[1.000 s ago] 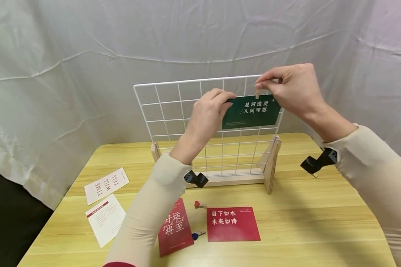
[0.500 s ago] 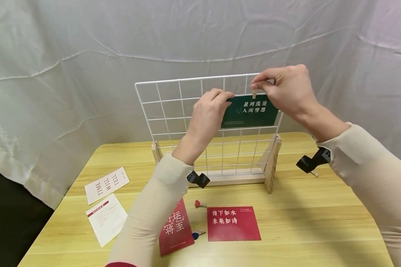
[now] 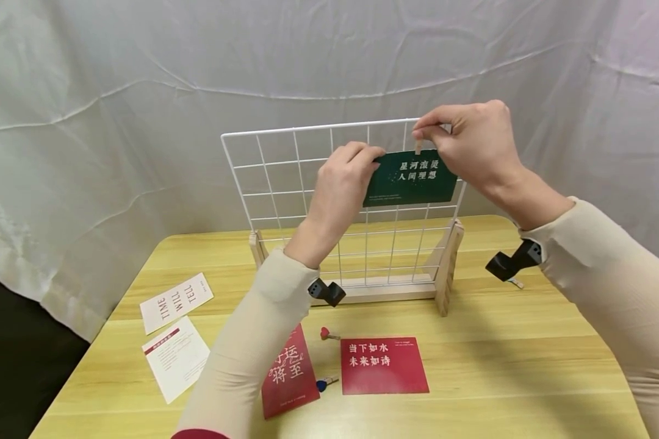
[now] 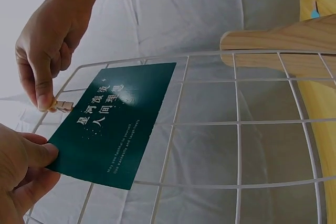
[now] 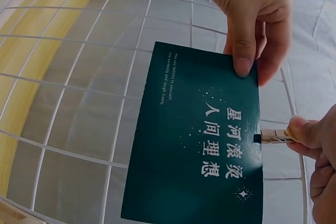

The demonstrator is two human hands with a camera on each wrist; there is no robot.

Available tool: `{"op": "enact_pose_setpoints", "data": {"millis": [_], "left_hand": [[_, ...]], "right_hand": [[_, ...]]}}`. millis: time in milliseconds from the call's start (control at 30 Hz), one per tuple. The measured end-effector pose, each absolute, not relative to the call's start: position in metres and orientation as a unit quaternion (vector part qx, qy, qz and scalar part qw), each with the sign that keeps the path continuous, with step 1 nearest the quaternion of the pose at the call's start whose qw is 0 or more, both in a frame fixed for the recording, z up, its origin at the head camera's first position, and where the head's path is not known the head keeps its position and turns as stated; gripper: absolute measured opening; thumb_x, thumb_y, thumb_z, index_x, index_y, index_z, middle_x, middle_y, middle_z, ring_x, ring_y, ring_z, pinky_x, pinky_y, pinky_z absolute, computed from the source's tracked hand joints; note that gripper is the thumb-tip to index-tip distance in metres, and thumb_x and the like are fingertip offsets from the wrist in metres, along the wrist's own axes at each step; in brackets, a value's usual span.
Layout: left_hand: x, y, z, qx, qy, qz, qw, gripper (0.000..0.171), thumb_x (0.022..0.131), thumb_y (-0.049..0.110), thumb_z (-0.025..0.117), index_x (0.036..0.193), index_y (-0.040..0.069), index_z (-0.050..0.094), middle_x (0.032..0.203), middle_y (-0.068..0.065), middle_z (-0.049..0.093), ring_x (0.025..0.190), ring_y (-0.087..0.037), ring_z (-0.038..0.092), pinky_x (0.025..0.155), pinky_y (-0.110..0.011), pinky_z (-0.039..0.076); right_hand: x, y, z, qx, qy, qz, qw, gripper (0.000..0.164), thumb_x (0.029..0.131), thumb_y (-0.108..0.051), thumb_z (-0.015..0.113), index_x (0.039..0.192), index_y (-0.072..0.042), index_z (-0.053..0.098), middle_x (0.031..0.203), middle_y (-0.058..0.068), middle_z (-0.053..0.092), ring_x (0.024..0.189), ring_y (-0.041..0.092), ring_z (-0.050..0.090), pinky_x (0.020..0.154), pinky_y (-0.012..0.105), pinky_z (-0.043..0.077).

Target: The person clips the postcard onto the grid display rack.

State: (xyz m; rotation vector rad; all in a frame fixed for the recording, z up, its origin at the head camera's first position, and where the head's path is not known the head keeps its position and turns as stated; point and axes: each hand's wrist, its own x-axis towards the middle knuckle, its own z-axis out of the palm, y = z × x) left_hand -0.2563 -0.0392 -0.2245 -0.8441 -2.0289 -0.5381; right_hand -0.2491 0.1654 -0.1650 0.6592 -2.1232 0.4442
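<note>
A dark green postcard (image 3: 406, 186) with white lettering lies against the upper right of the white wire grid (image 3: 285, 164). My left hand (image 3: 346, 192) pinches the card's upper left corner between thumb and fingers. Between thumb and forefinger, my right hand (image 3: 480, 143) pinches a small wooden clothespin (image 3: 418, 146) at the card's top edge. Seen in the right wrist view, the tip of the clothespin (image 5: 273, 136) meets the middle of that edge. The left wrist view shows the green postcard (image 4: 113, 124) overlapping the grid's wires.
A wooden stand (image 3: 445, 268) holds the grid up on the yellow table (image 3: 516, 366). In front lie a red postcard (image 3: 384, 369), another red postcard (image 3: 291, 378), and clothespins with a red heart (image 3: 325, 333) and a blue heart (image 3: 322, 385). Two pale cards (image 3: 176, 303) lie at left.
My right hand has shifted slightly left with the clothespin along the card's top edge. The green postcard and grid appear slightly higher in view; my left hand keeps its pinch.
</note>
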Motion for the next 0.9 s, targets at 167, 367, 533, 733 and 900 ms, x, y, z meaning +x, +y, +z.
{"op": "enact_pose_setpoints", "data": {"millis": [167, 367, 533, 733, 900], "left_hand": [[-0.259, -0.038, -0.228, -0.336, -0.809, -0.204, 0.437, 0.017, 0.098, 0.012, 0.06, 0.11, 0.005, 0.07, 0.105, -0.006, 0.066, 0.092, -0.02, 0.061, 0.084, -0.024, 0.051], [-0.261, -0.038, -0.232, -0.346, -0.798, -0.206, 0.449, 0.018, 0.099, 0.01, 0.059, 0.11, 0.003, 0.07, 0.106, -0.007, 0.066, 0.093, -0.021, 0.061, 0.086, -0.023, 0.049], [-0.262, -0.037, -0.233, -0.347, -0.795, -0.203, 0.454, 0.018, 0.099, 0.01, 0.058, 0.111, 0.003, 0.07, 0.106, -0.007, 0.066, 0.094, -0.021, 0.061, 0.087, -0.023, 0.049], [-0.262, -0.035, -0.233, -0.347, -0.794, -0.193, 0.46, 0.019, 0.1, 0.011, 0.057, 0.111, 0.003, 0.07, 0.106, -0.007, 0.065, 0.094, -0.021, 0.061, 0.088, -0.023, 0.049], [-0.261, -0.035, -0.232, -0.351, -0.792, -0.186, 0.464, 0.019, 0.1, 0.011, 0.057, 0.111, 0.003, 0.07, 0.107, -0.008, 0.065, 0.092, -0.022, 0.061, 0.087, -0.024, 0.05]], "right_hand": [[-0.252, 0.165, -0.17, 0.27, -0.848, 0.167, 0.424, 0.013, 0.093, -0.016, 0.069, 0.089, -0.009, 0.079, 0.085, 0.004, 0.074, 0.038, -0.001, 0.041, 0.044, 0.022, 0.025], [-0.254, 0.164, -0.174, 0.275, -0.844, 0.163, 0.43, 0.015, 0.095, -0.015, 0.066, 0.091, -0.009, 0.079, 0.086, 0.004, 0.075, 0.043, 0.011, 0.054, 0.046, 0.022, 0.026], [-0.255, 0.164, -0.175, 0.282, -0.842, 0.168, 0.428, 0.014, 0.094, -0.014, 0.067, 0.091, -0.008, 0.079, 0.085, 0.005, 0.075, 0.05, 0.018, 0.063, 0.047, 0.018, 0.026], [-0.258, 0.166, -0.176, 0.281, -0.85, 0.168, 0.414, 0.014, 0.094, -0.015, 0.068, 0.091, -0.008, 0.079, 0.086, 0.005, 0.075, 0.053, 0.016, 0.063, 0.05, 0.019, 0.03], [-0.26, 0.169, -0.176, 0.28, -0.853, 0.178, 0.403, 0.013, 0.093, -0.013, 0.068, 0.091, -0.008, 0.079, 0.085, 0.005, 0.075, 0.044, 0.011, 0.051, 0.046, 0.02, 0.027]]}}
